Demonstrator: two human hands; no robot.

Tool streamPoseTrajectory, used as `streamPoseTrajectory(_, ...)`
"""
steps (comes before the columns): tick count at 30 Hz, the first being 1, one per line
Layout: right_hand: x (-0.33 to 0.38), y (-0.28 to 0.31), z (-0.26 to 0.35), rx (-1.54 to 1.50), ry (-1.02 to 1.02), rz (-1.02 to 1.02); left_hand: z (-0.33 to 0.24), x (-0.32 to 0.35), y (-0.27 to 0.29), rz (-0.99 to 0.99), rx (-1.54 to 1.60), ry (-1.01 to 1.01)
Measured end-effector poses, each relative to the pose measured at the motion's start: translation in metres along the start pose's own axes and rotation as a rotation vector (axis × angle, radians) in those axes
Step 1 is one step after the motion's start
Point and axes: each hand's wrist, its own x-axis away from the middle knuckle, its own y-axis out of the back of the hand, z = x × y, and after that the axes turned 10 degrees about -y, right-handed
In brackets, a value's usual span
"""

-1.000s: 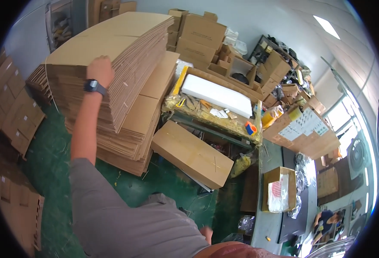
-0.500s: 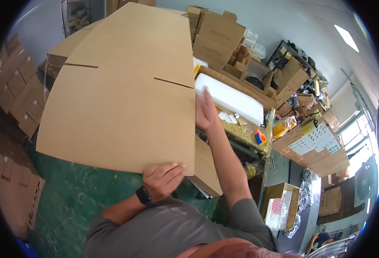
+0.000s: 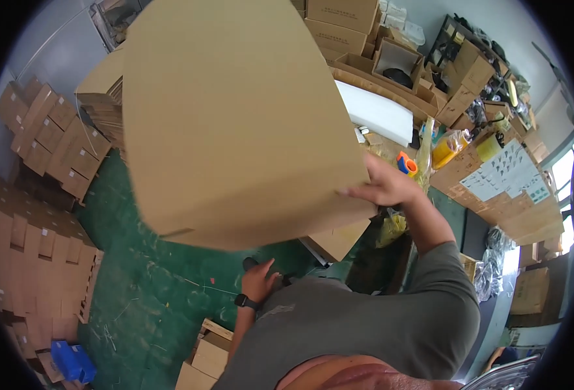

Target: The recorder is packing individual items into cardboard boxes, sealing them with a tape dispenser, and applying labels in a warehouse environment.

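Observation:
A large brown cardboard sheet (image 3: 235,130) fills the upper middle, raised in front of me and tilted. A short slot shows at its lower left. My right hand (image 3: 392,185) grips the sheet near its lower right corner, thumb on the face towards me and the other fingers partly hidden behind the edge. Below the sheet's near edge, my left hand (image 3: 258,283) is apart from it, thumb and fingers spread, holding nothing. A dark watch (image 3: 245,301) is on the left wrist.
Right of the sheet, a workbench bears a white slab (image 3: 378,110) and an orange-and-blue tape dispenser (image 3: 407,164). A carton (image 3: 340,240) stands beneath the sheet's lower right. Stacked cartons (image 3: 36,260) line the left, with a blue bin (image 3: 72,361) nearby. Another open carton (image 3: 209,354) is by my left arm.
My left hand has let go of the sheet's near edge and dropped below it. My right hand has closed on the right corner. The sheet has turned and tilted, its corner moving right.

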Motion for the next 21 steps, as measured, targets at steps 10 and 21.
streamPoseTrajectory(10,0.182,0.057,-0.141,0.110,-0.500,-0.207,-0.032,-0.019,-0.046,-0.959,1.263,0.506)
streamPoseTrajectory(21,0.248,0.037,-0.263,0.427,-0.769,0.083,0.026,-0.171,0.026,-1.312,1.039,0.556)
